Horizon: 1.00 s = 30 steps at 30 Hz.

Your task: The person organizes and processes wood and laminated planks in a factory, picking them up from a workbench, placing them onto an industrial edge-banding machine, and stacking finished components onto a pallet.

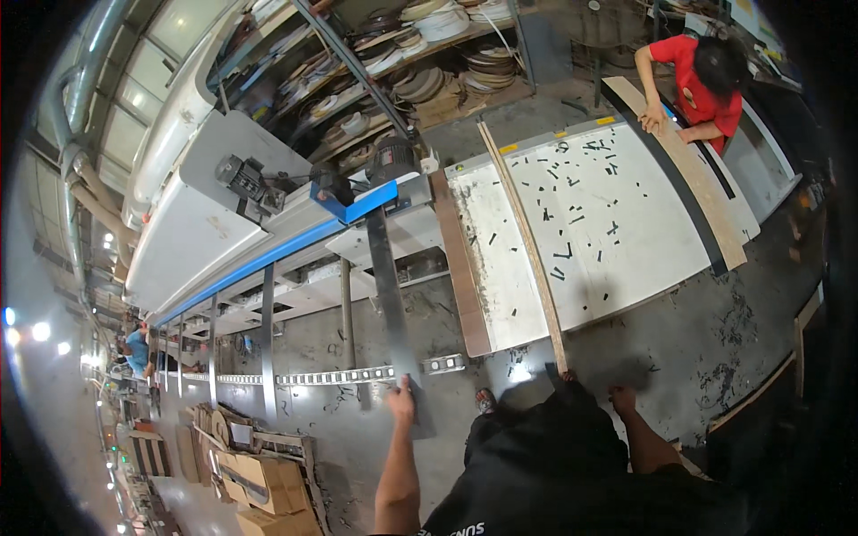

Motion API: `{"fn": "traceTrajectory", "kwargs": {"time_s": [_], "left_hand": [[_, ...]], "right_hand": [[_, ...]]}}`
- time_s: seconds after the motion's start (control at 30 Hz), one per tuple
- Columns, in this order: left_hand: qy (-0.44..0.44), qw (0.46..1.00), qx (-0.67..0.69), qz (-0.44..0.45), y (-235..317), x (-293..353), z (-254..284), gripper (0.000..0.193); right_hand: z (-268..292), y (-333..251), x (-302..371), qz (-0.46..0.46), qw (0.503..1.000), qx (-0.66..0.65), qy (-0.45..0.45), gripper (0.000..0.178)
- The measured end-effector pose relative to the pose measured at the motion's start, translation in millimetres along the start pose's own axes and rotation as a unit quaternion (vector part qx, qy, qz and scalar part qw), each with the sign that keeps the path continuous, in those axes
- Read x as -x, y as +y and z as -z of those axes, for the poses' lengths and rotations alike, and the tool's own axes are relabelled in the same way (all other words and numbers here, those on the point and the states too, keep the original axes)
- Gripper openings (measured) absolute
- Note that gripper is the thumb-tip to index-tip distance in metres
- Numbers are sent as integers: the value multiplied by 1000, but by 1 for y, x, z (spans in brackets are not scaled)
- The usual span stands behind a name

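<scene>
My left hand (402, 404) is closed on the near end of a long, narrow dark board (386, 286), with the thumb along its edge. The board's far end lies at the edging machine, under a blue guard (371, 202). My right hand (623, 400) hangs beside my body at the right, apart from the white table, with its fingers loosely apart and nothing visible in them. Between my hands, a long strip with a light wood edge (527, 241) lies across the white table (590, 259), its near end close to me.
Small black scraps (559, 255) litter the table. Across it, a co-worker in a red shirt (706, 89) handles a long light board (684, 170) beside a black strip. Shelves of edging rolls (420, 85) stand behind. Cardboard boxes (268, 478) sit lower left, past a roller rail (335, 376).
</scene>
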<state>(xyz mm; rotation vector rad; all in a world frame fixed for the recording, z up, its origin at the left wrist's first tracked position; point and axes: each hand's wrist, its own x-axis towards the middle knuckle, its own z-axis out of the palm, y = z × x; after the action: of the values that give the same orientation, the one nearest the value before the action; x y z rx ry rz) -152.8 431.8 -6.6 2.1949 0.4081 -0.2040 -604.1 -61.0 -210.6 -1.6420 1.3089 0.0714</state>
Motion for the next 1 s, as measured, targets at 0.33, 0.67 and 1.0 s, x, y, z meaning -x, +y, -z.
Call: {"fn": "traceTrajectory", "kwargs": {"time_s": [0.33, 0.67, 1.0], "left_hand": [[2, 996, -57, -72, 70, 83, -112, 72], [-14, 951, -179, -252, 156, 90, -218, 48], [-72, 930, -196, -303, 194, 145, -280, 34]], "right_hand": [[38, 58, -93, 35, 998, 43, 2, 36], [79, 27, -27, 6, 994, -99, 54, 31], [25, 111, -19, -16, 983, -181, 12, 36]]}}
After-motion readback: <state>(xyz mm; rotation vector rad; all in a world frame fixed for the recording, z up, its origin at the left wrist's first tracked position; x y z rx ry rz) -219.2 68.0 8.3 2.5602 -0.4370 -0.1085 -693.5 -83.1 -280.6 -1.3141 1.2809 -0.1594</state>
